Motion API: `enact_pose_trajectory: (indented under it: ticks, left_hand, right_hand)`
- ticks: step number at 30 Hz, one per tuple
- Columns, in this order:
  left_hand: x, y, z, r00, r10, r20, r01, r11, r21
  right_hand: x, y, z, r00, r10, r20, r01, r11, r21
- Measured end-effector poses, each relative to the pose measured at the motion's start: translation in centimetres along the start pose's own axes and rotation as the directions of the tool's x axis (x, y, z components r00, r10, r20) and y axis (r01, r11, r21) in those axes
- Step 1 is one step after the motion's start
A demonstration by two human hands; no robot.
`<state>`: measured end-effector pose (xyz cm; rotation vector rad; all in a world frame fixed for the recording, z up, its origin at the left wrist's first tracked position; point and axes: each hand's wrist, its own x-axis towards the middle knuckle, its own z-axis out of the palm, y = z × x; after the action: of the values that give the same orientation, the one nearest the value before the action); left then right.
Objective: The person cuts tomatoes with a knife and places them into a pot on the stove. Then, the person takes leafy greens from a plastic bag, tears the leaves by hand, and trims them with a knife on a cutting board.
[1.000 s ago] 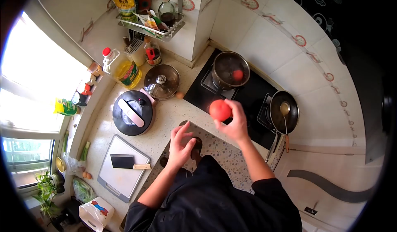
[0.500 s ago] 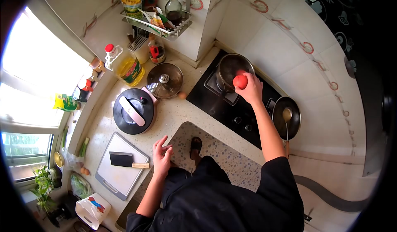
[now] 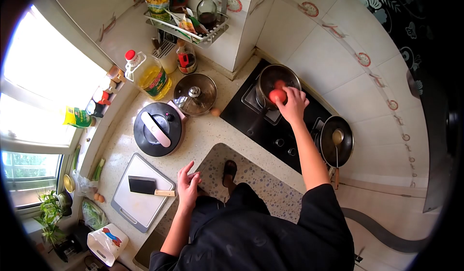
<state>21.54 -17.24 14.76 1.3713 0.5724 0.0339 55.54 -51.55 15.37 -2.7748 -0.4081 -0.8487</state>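
My right hand (image 3: 294, 105) grips a red tomato (image 3: 277, 96) at the near rim of a metal pot (image 3: 267, 71). Inside the pot, a second red round shape, apparently another tomato (image 3: 280, 84), shows just beyond the held one. The pot stands on the far burner of a black gas stove (image 3: 261, 126). My left hand (image 3: 187, 184) hangs in the air with its fingers apart, holding nothing. Nearest to it is a white cutting board (image 3: 140, 198), on which a cleaver (image 3: 143, 185) lies with its wooden handle toward that hand.
A frying pan (image 3: 346, 150) with a ladle (image 3: 338, 138) sits on the stove's right. Left of the stove are a glass lid (image 3: 205, 92), an egg (image 3: 215, 112), a rice cooker (image 3: 150, 145) and an oil jug (image 3: 152, 80). A wire shelf (image 3: 203, 41) holds bottles and packets.
My right hand has tilted and brought the tomato slightly lower and left over the pot's rim. The second tomato in the pot shows more clearly. My left hand is nearly still.
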Motion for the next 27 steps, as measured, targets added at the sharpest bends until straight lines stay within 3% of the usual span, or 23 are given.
enact_pose_trajectory:
  ticks: [4, 6, 7, 8, 9, 11, 14, 18, 22, 27]
  left_hand:
    - [0.2, 0.4, 0.0, 1.0, 0.006, -0.003, -0.006, 1.0, -0.009]
    - [0.2, 0.6, 0.0, 1.0, 0.008, -0.013, -0.008, 1.0, 0.002]
    - [0.3, 0.7, 0.0, 1.0, 0.008, -0.018, -0.008, 1.0, 0.008]
    - [0.3, 0.7, 0.0, 1.0, 0.01, -0.018, -0.01, 1.0, 0.008]
    - [0.3, 0.8, 0.0, 1.0, 0.013, -0.015, -0.013, 1.0, 0.008]
    - [0.5, 0.7, 0.1, 1.0, 0.016, -0.007, -0.016, 1.0, 0.004]
    - [0.6, 0.7, 0.2, 1.0, 0.022, 0.009, -0.022, 1.0, -0.005]
    - [0.7, 0.4, 0.3, 0.998, 0.043, 0.035, -0.042, 0.999, -0.016]
    - [0.5, 0.3, 0.2, 0.998, 0.047, 0.044, -0.046, 0.999, -0.009]
    - [0.1, -0.1, 0.1, 0.997, 0.046, 0.055, -0.045, 0.999, -0.019]
  right_hand:
    - [0.0, 0.3, -5.2, 0.944, 0.096, -0.315, -0.062, 0.991, 0.116]
    - [-0.8, 1.0, -9.0, 0.835, 0.034, -0.549, 0.017, 0.996, 0.086]
    - [-1.2, 0.7, -11.1, 0.771, 0.083, -0.631, -0.011, 0.993, 0.117]
    - [-1.5, 0.3, -13.1, 0.701, 0.173, -0.692, 0.059, 0.953, 0.298]
    - [-1.9, -0.3, -15.5, 0.638, 0.149, -0.755, 0.051, 0.971, 0.235]
    - [-3.8, -0.2, -18.1, 0.553, 0.177, -0.814, 0.11, 0.953, 0.281]
    - [-6.6, -1.8, -19.5, 0.632, 0.156, -0.759, 0.029, 0.974, 0.224]
    - [-11.2, -4.5, -18.2, 0.793, 0.221, -0.567, -0.104, 0.967, 0.233]
    - [-14.0, -8.0, -17.1, 0.9, 0.169, -0.401, -0.069, 0.965, 0.252]
    - [-15.7, -10.4, -15.8, 0.928, 0.15, -0.342, -0.022, 0.936, 0.35]
